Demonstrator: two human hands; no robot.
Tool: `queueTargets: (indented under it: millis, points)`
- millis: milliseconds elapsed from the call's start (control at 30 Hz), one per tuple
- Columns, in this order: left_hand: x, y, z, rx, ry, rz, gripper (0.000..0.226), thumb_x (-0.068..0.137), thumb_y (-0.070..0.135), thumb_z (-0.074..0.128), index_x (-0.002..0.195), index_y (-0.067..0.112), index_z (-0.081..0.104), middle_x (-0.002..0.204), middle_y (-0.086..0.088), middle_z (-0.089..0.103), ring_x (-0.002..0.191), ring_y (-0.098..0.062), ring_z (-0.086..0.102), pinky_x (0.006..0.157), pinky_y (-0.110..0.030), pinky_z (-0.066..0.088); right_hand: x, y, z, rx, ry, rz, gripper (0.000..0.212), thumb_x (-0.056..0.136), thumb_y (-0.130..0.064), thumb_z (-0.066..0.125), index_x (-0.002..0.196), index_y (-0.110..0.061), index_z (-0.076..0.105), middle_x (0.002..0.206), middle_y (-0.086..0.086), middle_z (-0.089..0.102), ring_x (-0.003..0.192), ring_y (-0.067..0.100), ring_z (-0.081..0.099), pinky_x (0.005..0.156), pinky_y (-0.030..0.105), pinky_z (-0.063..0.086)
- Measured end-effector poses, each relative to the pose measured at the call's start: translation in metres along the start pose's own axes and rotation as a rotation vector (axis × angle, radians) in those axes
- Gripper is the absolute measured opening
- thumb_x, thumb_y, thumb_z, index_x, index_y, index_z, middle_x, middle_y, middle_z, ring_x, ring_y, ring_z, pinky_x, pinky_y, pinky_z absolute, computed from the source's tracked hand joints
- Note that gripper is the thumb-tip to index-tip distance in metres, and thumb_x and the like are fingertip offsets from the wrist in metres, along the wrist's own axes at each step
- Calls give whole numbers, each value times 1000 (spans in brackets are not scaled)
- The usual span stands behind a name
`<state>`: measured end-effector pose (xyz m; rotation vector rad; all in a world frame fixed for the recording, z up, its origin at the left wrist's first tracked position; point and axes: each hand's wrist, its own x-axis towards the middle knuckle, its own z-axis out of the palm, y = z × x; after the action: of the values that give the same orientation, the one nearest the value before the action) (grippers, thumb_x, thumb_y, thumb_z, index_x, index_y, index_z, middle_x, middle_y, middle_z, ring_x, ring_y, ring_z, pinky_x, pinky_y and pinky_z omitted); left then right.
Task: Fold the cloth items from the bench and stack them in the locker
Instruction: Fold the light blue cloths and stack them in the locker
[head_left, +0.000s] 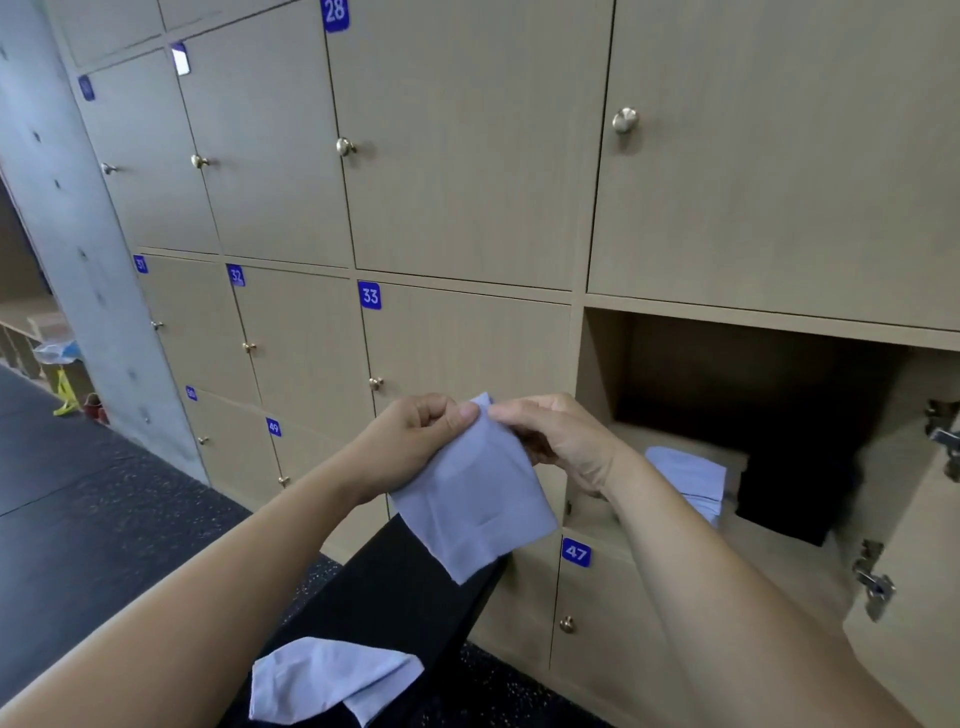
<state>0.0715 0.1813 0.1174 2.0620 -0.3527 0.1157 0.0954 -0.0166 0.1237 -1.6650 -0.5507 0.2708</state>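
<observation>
Fingertips (469, 413) on blue cloth (472, 499) between labels 33 (370, 295), 47 (575, 552)

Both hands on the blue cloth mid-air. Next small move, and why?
Probably fold it over once more. The left hand and right hand pinch the cloth at its top corner, and the rest hangs loose above the bench, not yet a flat packet like the stack in the open locker. A second cloth waits crumpled on the bench.

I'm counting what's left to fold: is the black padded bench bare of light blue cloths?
No, a crumpled light blue cloth lies on the black padded bench, below the half-folded cloth held up.
</observation>
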Motion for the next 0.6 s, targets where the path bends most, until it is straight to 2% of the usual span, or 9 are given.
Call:
queueTargets:
  millis: [33,100,200,300,400,467,533,600]
  points:
    - [2,-1,3,-22,3,-9,70,88,67,53,94,-3,59,85,-20,67,71,-20,61,69,-35,47,-2,5,-4,13,-16,9,22,83,-37,68,74,-17,70,67,-4,65,64,10,59,61,20,45]
    - [5,-1,10,-65,15,-29,74,83,71,50,97,0,60,94,-23,68,76,-26,65,73,-43,51,-8,15,-9,12,-44,61,28,76,-41,74,84,-15,73,81,2,73,76,14,67,69,23,50]
    - [9,1,22,-173,33,-70,56,97,58,45,106,6,64,101,-16,72,93,-33,70,87,-47,54,-13,32,-17,14,9,136,45,73,-41,78,101,-7,71,99,11,74,89,22,69,80,31,52]
    - [13,0,35,-311,75,-169,46,101,44,46,108,3,65,101,-13,74,92,-29,71,91,-45,53,-19,46,-26,104,103,174,42,78,-28,76,107,1,66,95,13,71,84,23,66,73,29,52]
    - [15,-2,55,-422,149,-251,39,101,35,48,103,1,67,93,-12,73,85,-27,68,84,-42,52,-25,59,-34,255,195,191,42,67,-30,79,94,-2,64,92,16,65,83,28,61,73,34,47]
    - [17,-6,73,-404,220,-223,35,103,33,45,91,7,65,85,-6,71,82,-24,65,76,-36,51,-29,66,-34,298,308,186,33,67,-33,77,85,-9,63,90,15,66,80,26,62,71,34,46]
    - [20,-10,94,-347,298,-187,35,104,34,40,84,11,57,81,-1,62,77,-18,58,69,-30,45,-33,74,-32,405,444,198,32,75,-33,78,94,-9,67,97,14,72,85,27,67,76,37,50]
    - [21,-13,113,-293,372,-186,37,104,37,38,87,9,54,82,1,57,75,-15,53,66,-29,42,-37,81,-30,501,559,261,30,78,-39,76,97,-17,70,99,6,74,90,25,70,81,39,55]
